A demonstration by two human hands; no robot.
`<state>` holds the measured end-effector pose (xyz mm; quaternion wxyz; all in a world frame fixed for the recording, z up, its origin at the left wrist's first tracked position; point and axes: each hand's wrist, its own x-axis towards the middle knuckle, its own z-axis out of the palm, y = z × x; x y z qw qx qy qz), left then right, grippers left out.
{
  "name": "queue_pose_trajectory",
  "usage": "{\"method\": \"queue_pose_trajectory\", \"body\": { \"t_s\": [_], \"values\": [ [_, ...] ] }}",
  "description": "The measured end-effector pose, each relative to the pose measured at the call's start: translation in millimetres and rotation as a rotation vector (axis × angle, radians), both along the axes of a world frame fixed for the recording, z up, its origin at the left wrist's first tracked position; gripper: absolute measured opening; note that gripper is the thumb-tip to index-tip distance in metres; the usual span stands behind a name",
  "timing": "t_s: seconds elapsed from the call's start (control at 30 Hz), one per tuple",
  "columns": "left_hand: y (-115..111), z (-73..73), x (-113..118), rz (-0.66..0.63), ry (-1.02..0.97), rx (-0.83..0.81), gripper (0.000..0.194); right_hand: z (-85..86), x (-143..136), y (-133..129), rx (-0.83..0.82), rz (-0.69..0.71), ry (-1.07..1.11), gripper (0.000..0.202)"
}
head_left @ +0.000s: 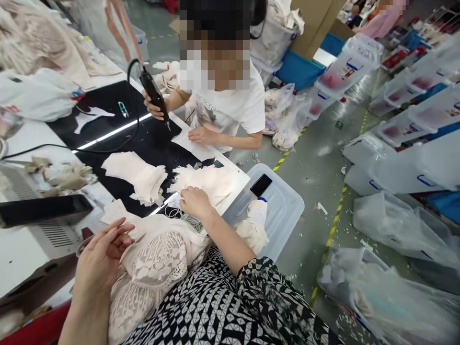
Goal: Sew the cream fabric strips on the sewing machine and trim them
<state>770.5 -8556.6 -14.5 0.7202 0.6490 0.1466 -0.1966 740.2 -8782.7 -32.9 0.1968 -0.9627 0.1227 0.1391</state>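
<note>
My left hand (106,247) is held over the left side of a pale lace garment (161,254) bunched on my lap. Its fingers are loosely bent and apart, with nothing visible in them. My right hand (196,203) reaches to the near edge of a stack of cream fabric pieces (212,179) with jagged edges. Its fingers are curled down, and whatever is at the tips is too small to make out. Beneath that hand lies a tangle of thin grey cord (189,219). Another cream fabric stack (134,172) rests to the left on the black table surface.
Across the table a person holds a black corded hand tool (154,96), tip down. Green thread snips (123,109) lie on the black surface (108,96). To my right, a plastic lid (283,206) bears a phone (261,185) and fabric pieces. Clear bins (413,115) line the floor.
</note>
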Motion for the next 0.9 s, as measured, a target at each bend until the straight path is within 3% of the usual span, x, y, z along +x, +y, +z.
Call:
{"method": "queue_pose_trajectory", "body": {
  "t_s": [0.27, 0.6, 0.9],
  "values": [
    [0, 0.8, 3, -0.021, 0.02, 0.028, 0.015, -1.4, 10, -5, 0.005, 0.012, 0.085, 0.026],
    [7, 5.9, 3, 0.029, 0.042, -0.076, 0.041, -6.1, 13, -5, -0.029, -0.075, 0.177, 0.036],
    [20, 7.7, -1, -0.003, -0.013, -0.157, 0.04, -3.3, 14, 6, -0.091, -0.047, 0.287, 0.032]
  ]
}}
